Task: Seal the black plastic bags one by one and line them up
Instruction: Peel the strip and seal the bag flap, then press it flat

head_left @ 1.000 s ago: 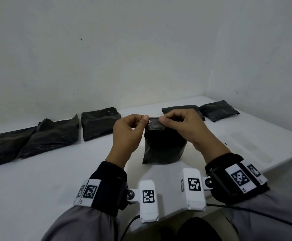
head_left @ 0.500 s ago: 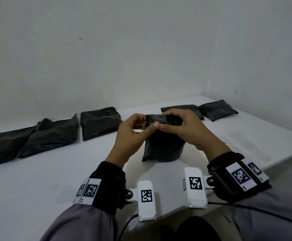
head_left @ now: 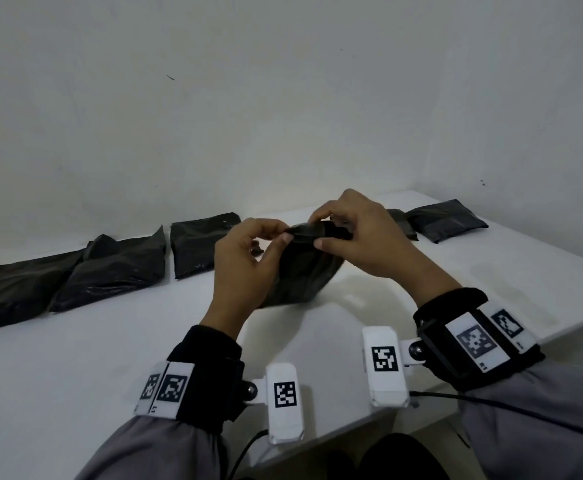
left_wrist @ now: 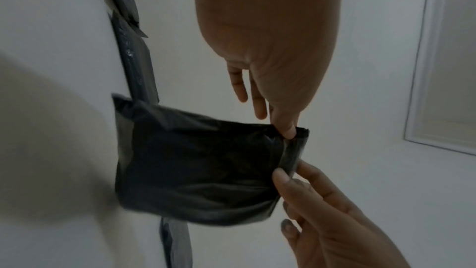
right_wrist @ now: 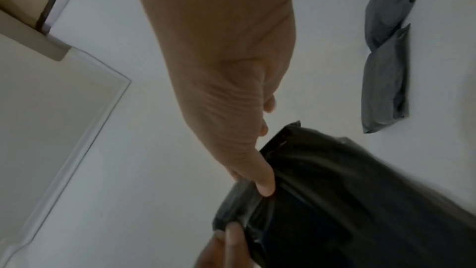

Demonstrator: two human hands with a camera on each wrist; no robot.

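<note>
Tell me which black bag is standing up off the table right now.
The middle bag, pinched at its top by the left hand and right hand. The other bags lie flat along the wall.

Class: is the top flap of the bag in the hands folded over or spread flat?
Folded over: the bag has its flap bent down, both hands pinching it.

— How many black bags do you count from there?

— I count six. Three on the left: the far-left bag point(head_left: 13, 292), the second bag point(head_left: 110, 271) and the third bag point(head_left: 200, 247). One middle bag point(head_left: 297, 275). Two on the right: the half-hidden bag point(head_left: 402, 225) and the far-right bag point(head_left: 446, 225).

— Anything else?

— I see two hands, the left hand point(head_left: 245, 268) and the right hand point(head_left: 363, 244), and one table point(head_left: 110, 358).
</note>
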